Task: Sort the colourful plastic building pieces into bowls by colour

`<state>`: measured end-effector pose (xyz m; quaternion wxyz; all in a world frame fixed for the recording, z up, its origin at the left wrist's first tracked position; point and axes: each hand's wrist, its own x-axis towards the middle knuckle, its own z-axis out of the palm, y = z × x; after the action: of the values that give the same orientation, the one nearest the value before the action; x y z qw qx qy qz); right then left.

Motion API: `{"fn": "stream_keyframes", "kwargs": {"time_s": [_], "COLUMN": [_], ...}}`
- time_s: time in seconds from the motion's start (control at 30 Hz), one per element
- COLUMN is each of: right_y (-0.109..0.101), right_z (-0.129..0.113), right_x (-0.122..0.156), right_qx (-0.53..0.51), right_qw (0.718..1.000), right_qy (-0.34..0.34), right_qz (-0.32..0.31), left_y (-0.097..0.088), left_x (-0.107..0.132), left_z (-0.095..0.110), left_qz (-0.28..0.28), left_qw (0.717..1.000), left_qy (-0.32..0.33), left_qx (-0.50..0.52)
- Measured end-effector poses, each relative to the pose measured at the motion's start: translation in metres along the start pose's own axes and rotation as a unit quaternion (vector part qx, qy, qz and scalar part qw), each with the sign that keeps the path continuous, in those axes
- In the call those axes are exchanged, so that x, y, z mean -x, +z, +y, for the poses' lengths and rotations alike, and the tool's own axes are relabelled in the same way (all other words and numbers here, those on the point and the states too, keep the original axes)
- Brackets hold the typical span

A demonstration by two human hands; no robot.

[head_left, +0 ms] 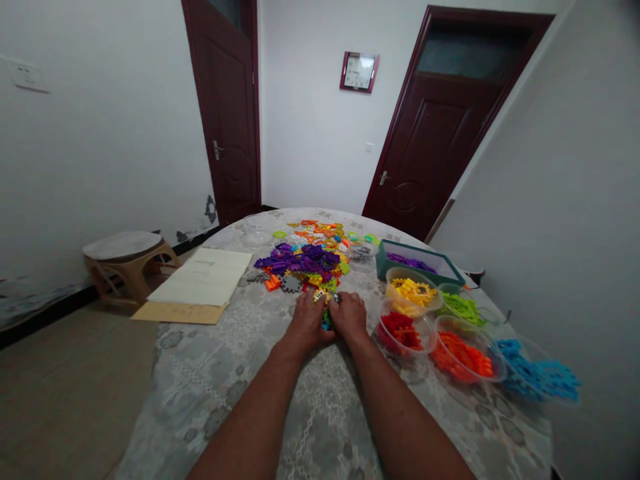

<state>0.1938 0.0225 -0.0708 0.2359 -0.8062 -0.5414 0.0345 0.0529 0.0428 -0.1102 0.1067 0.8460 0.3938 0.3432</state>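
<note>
My left hand (307,320) and my right hand (350,315) rest side by side on the table (320,407), fingers curled around a small cluster of interlocking plastic pieces (327,308) held between them. Yellow, green and blue bits show between the fingers. Just beyond the hands lies a heap of mixed loose pieces (310,257), mostly purple and orange, with a grey piece (291,285) at its near edge.
To the right stand clear bowls of yellow (413,292), red (401,330), green (463,307), orange (463,360) and blue (537,377) pieces, and a teal box (417,261) with purple ones. A paper sheet on cardboard (203,283) lies left. A stool (127,263) stands by the wall.
</note>
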Motion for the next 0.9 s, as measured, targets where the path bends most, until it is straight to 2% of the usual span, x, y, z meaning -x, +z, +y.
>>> {"fn": "stream_keyframes", "kwargs": {"time_s": [0.17,0.4,0.6,0.9], "right_y": [0.001,0.001,-0.002,0.004], "right_z": [0.000,0.000,0.004,0.004], "right_x": [0.001,0.006,0.005,0.006], "right_qx": [-0.016,-0.050,-0.072,-0.145], "right_qw": [1.000,0.999,0.997,0.989], "right_qy": [0.004,-0.018,-0.005,0.010], "right_qz": [0.011,0.000,-0.002,0.017], "left_y": [-0.001,0.000,0.003,-0.009], "left_x": [0.000,0.001,0.002,-0.004], "left_z": [0.000,-0.001,-0.005,-0.003], "left_qz": [-0.004,0.008,0.019,-0.031], "left_qw": [1.000,1.000,0.999,0.988], "left_qy": [-0.014,0.012,0.015,-0.009], "left_qx": [-0.007,0.003,0.040,0.153]}}
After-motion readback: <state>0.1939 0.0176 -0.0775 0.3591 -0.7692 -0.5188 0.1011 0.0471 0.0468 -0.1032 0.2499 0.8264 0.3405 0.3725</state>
